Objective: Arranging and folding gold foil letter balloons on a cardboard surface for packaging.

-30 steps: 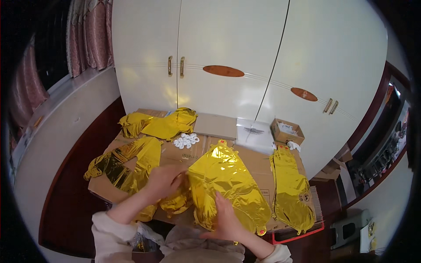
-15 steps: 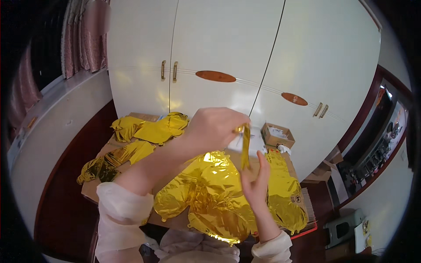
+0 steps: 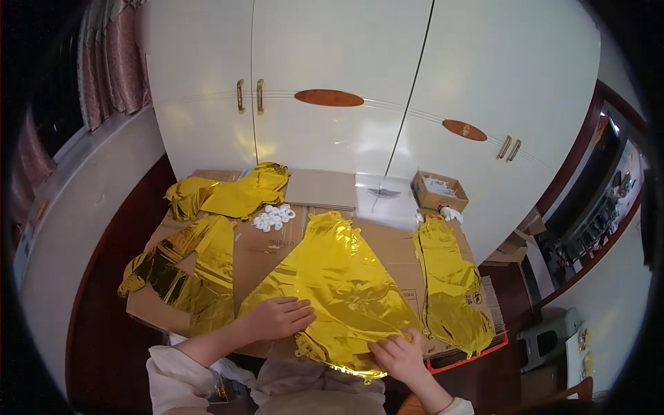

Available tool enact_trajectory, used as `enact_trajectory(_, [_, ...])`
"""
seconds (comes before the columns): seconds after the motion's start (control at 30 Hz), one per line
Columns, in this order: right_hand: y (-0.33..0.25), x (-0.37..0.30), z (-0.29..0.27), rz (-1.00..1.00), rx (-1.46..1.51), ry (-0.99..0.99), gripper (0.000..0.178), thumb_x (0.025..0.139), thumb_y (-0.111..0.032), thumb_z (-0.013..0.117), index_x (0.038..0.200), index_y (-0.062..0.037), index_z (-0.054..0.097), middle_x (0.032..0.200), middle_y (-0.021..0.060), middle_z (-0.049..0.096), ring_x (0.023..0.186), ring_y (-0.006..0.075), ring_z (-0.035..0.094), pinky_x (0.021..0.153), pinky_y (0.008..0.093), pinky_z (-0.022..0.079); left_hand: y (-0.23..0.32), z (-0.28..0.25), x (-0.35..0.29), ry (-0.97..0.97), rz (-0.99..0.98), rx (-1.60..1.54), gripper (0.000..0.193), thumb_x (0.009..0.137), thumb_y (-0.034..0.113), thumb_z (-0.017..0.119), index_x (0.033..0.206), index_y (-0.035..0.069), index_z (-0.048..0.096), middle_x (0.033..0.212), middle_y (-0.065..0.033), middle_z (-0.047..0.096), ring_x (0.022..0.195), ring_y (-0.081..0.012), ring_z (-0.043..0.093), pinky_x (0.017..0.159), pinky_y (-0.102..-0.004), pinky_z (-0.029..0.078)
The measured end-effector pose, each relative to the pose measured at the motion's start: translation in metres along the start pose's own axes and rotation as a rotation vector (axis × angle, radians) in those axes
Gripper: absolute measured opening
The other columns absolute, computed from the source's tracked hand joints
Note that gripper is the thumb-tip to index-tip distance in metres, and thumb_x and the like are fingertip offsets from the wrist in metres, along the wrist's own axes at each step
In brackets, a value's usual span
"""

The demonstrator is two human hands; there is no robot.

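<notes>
A large, flat gold foil balloon (image 3: 339, 277) lies spread in front of me on a cardboard-covered surface (image 3: 266, 252), its near edge reaching toward my lap. My left hand (image 3: 280, 318) rests on its left near part, fingers stretched out over the foil. On the near right corner lies my right hand (image 3: 398, 354), its fingers apart and slightly bent on the foil. Neither hand shows anything held. To the right is another flat gold foil balloon (image 3: 453, 283). Two more gold pieces lie on the left, a rear foil balloon (image 3: 232, 194) and a nearer foil balloon (image 3: 214, 263).
Small white rings (image 3: 274, 217) form a pile behind the central balloon. At the back stand a small cardboard box (image 3: 440, 197) with white packets and a whitish plastic sheet (image 3: 387, 200). White cupboard doors (image 3: 325, 145) close off the far side. A grey stool (image 3: 550, 342) is at right.
My left hand has come down from mid-air, where it held up a narrow gold strip; the strip no longer shows. My right hand has lowered onto the foil. The central balloon now lies flatter.
</notes>
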State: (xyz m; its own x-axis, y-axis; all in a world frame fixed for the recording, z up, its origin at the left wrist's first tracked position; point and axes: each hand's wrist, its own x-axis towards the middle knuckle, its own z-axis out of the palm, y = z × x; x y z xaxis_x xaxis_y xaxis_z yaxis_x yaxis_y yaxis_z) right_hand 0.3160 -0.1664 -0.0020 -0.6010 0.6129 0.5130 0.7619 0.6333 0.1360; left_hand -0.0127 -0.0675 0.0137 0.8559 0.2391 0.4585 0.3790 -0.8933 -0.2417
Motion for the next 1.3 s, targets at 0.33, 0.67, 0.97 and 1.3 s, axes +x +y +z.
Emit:
enact_trajectory(0.33, [-0.009, -0.020, -0.003, 0.047, 0.057, -0.057, 0.026, 0.074, -0.023, 0.075, 0.099, -0.0184, 0.071, 0.087, -0.0079, 0.059, 0.084, 0.0083, 0.058, 0.092, 0.0429, 0.039, 0.019, 0.021, -0.013, -0.104, -0.033, -0.120, 0.028, 0.087, 0.017, 0.056, 0.113, 0.008, 0.064, 0.113, -0.0055, 0.069, 0.107, -0.0169, 0.066, 0.092, -0.0341, 0.053])
enact_trajectory(0.67, [-0.020, -0.041, 0.009, 0.086, 0.114, -0.078, 0.026, 0.072, -0.021, 0.076, 0.098, -0.0201, 0.072, 0.088, -0.0074, 0.060, 0.087, 0.0110, 0.059, 0.094, 0.0470, 0.038, 0.026, 0.030, -0.013, -0.223, -0.084, -0.170, 0.034, 0.088, 0.019, 0.056, 0.119, 0.006, 0.061, 0.126, -0.0095, 0.063, 0.119, -0.0197, 0.059, 0.103, -0.0438, 0.043])
enact_trajectory(0.97, [-0.017, -0.040, 0.007, 0.110, 0.126, -0.082, 0.026, 0.073, -0.021, 0.075, 0.098, -0.0202, 0.072, 0.088, -0.0072, 0.060, 0.091, 0.0105, 0.057, 0.095, 0.0450, 0.038, 0.033, 0.020, -0.006, -0.275, -0.096, -0.189, 0.059, 0.084, 0.049, 0.064, 0.119, 0.001, 0.061, 0.127, -0.0160, 0.061, 0.120, -0.0288, 0.058, 0.100, -0.0457, 0.045])
enact_trajectory(1.3, [-0.015, -0.042, 0.011, 0.134, 0.133, -0.070, 0.022, 0.073, -0.021, 0.074, 0.096, -0.0207, 0.072, 0.087, -0.0071, 0.062, 0.089, 0.0111, 0.059, 0.095, 0.0465, 0.038, 0.038, 0.025, -0.010, -0.228, -0.109, -0.214, 0.068, 0.086, 0.061, 0.058, 0.114, 0.000, 0.063, 0.125, -0.0188, 0.061, 0.121, -0.0304, 0.056, 0.100, -0.0470, 0.042])
